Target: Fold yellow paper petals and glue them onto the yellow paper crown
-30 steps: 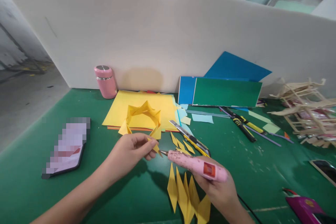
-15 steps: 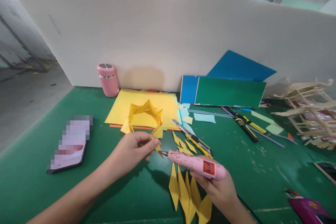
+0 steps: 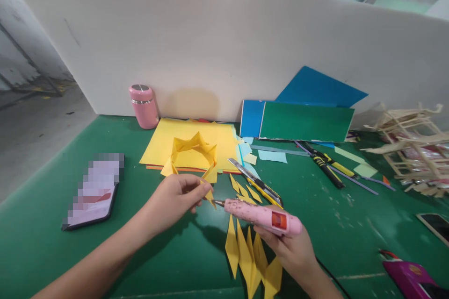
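Observation:
Between thumb and fingers, my left hand (image 3: 182, 198) pinches a small pointed piece of yellow paper (image 3: 209, 195). My right hand (image 3: 291, 245) is wrapped round a pink hot glue gun (image 3: 259, 215), whose metal tip touches or nearly touches that paper. Just beyond my left hand stands a yellow folded-paper ring with points (image 3: 196, 142), its near side partly hidden by the hand. Several long yellow paper diamonds (image 3: 231, 245) lie below the glue gun. Smaller yellow paper diamonds (image 3: 253, 193) lie above it.
Yellow paper sheets (image 3: 157, 149) lie stacked at the back. A utility knife (image 3: 256, 181), pliers (image 3: 326, 168) and paper scraps lie to the right. A phone (image 3: 94, 191) is at left, a pink flask (image 3: 144, 107) by the white board, and a wooden stick model (image 3: 410, 145) at far right.
The yellow paper piece in my left hand has shifted slightly at the glue gun's tip. The view has moved very slightly; both hands keep their grip.

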### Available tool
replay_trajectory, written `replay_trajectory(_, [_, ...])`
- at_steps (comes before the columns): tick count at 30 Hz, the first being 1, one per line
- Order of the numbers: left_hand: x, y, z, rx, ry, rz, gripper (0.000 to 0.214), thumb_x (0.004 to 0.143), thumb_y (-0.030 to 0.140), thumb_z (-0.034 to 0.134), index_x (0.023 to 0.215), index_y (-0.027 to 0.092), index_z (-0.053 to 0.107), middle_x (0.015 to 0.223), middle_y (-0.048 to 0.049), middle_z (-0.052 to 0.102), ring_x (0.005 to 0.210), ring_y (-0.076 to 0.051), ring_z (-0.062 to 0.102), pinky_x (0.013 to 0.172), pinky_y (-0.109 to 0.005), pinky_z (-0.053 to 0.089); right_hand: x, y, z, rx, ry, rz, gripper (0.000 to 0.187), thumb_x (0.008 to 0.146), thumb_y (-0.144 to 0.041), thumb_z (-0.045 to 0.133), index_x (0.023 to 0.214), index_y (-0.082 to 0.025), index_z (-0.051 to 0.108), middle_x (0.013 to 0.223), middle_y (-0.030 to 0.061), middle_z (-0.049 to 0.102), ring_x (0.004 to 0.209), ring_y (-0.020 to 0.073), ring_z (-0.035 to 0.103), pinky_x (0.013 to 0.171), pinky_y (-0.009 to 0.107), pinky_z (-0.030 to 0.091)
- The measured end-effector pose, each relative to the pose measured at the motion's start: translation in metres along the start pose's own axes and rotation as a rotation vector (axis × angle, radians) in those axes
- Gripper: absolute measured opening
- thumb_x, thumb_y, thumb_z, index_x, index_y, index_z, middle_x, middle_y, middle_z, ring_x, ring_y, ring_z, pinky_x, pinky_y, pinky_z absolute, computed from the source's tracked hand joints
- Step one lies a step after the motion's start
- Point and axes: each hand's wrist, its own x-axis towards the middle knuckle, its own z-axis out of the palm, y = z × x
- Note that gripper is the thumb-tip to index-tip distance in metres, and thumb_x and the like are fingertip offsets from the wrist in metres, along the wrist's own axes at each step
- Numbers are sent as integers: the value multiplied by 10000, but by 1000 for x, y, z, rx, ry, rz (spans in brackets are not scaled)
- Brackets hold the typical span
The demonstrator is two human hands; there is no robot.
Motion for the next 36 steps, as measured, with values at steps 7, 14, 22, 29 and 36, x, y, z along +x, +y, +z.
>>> replay_trajectory(7, [-1, 3, -1, -42, 8, -40, 372, 699, 537, 507, 636, 177, 578, 497, 55, 461, 467, -101, 433, 492, -236, 338, 1, -3, 1, 21, 6, 20, 371, 903, -458, 461, 975, -204, 721, 864, 81, 738, 811, 230, 700, 702, 292, 571])
replay_trajectory(14, [-3, 2, -2, -43, 8, -14, 354, 723, 512, 516, 637, 175, 581, 506, 52, 473, 472, -98, 442, 493, -237, 345, 4, -7, -1, 54, -52, 15, 359, 913, -439, 451, 1039, -230, 715, 1000, 73, 731, 909, 236, 692, 768, 306, 562])
replay_trajectory(22, [-4, 3, -5, -25, 23, -11, 340, 728, 490, 522, 626, 171, 584, 506, 48, 477, 470, -98, 451, 494, -237, 354, 4, -7, 0, 56, -27, 45, 356, 901, -448, 465, 1007, -224, 720, 922, 76, 739, 802, 227, 705, 664, 282, 574])
replay_trajectory(29, [-4, 3, -6, -11, 30, 6, 348, 747, 494, 520, 613, 177, 566, 512, 39, 491, 484, -106, 463, 508, -245, 361, 3, -4, 0, 55, -18, 70, 371, 884, -479, 471, 967, -220, 723, 872, 76, 737, 817, 240, 701, 676, 291, 573])
replay_trajectory(36, [-4, 7, -8, -18, 48, 29, 344, 740, 475, 512, 541, 196, 496, 498, 45, 478, 467, -98, 444, 503, -240, 365, 1, -1, 0, 43, -3, 81, 357, 873, -487, 475, 926, -237, 725, 813, 66, 730, 775, 246, 697, 636, 301, 572])
